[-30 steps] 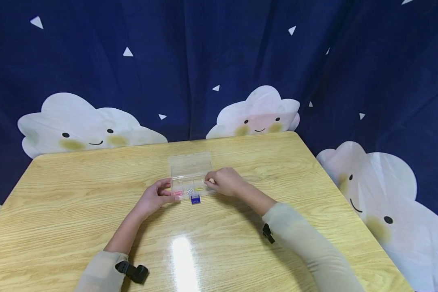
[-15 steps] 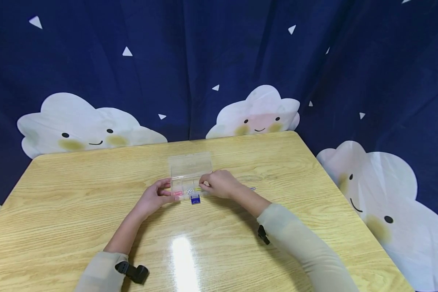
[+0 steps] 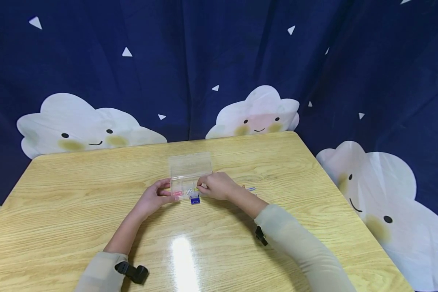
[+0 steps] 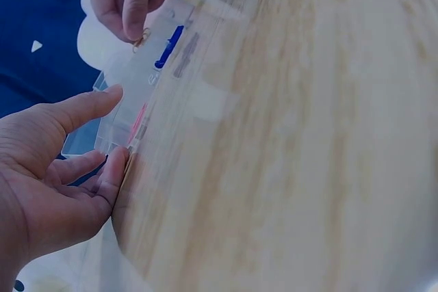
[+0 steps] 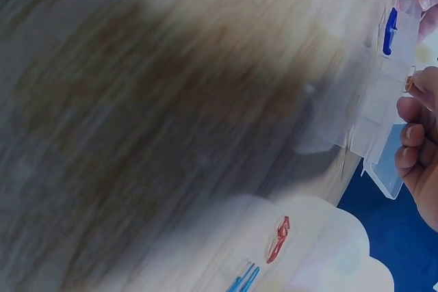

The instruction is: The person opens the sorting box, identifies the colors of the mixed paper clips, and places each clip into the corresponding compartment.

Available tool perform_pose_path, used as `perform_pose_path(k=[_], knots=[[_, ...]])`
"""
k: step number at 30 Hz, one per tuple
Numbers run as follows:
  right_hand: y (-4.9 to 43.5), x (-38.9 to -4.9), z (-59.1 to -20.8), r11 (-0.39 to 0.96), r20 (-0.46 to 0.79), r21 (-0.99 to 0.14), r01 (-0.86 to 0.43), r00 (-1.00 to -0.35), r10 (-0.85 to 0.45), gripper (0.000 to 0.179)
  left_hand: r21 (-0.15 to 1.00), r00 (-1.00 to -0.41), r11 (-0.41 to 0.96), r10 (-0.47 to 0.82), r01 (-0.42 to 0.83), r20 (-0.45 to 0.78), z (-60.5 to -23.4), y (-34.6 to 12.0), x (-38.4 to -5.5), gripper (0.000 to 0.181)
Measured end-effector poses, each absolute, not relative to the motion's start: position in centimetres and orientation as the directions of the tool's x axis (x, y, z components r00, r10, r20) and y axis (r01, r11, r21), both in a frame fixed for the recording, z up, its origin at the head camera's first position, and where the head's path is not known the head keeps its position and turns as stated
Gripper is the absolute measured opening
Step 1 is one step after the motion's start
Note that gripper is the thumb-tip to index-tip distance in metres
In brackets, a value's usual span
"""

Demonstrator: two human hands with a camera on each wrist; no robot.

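On the table (image 3: pixel 222 231), we grip the open clear box (image 3: pixel 184 177) by its left end with our left hand (image 3: pixel 156 198). Over it, our right hand (image 3: pixel 220 185) pinches a small yellowish clip (image 5: pixel 409 84); if that slim hold slips, it could drop astray.

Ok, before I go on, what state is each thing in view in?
Clear box: open
Lid: swung back
Blue latch: unfastened, at the box's front
Pink clips: inside the box, left end
White pieces: inside the box
Left hand: holding the box's left end
Right hand: pinching
Orange piece: pinched in the right hand
Red clip: loose on table
Blue clip: loose on table
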State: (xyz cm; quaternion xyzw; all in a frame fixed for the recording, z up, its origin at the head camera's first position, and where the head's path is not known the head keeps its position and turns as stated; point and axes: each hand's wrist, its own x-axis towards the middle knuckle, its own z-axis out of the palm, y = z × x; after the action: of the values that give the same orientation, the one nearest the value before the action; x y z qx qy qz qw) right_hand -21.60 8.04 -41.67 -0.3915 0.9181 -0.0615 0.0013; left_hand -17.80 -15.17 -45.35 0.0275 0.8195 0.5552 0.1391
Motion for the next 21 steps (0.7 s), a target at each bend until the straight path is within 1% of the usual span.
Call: perform_pose_path(k=[7,14,21], knots=[[7.96,-21.66,-41.89,0.69,0.054,-0.103,-0.717,-0.697,-0.715,0.021,0.912,-0.961,0.396,0.192,-0.111,-0.2,-45.25,-15.16,-17.68,0.076],[8.09,-21.59,-41.5,0.693,0.048,-0.116,-0.712,-0.701,-0.712,0.02,0.909,-0.966,0.407,0.188,-0.091,-0.18,-45.27,-15.13,-17.76,0.076],[8.62,-21.79,-41.36,0.704,0.048,-0.107,-0.702,-0.711,-0.702,0.021,0.917,-0.961,0.385,0.197,-0.106,-0.194,-45.07,-15.24,-17.7,0.075]])
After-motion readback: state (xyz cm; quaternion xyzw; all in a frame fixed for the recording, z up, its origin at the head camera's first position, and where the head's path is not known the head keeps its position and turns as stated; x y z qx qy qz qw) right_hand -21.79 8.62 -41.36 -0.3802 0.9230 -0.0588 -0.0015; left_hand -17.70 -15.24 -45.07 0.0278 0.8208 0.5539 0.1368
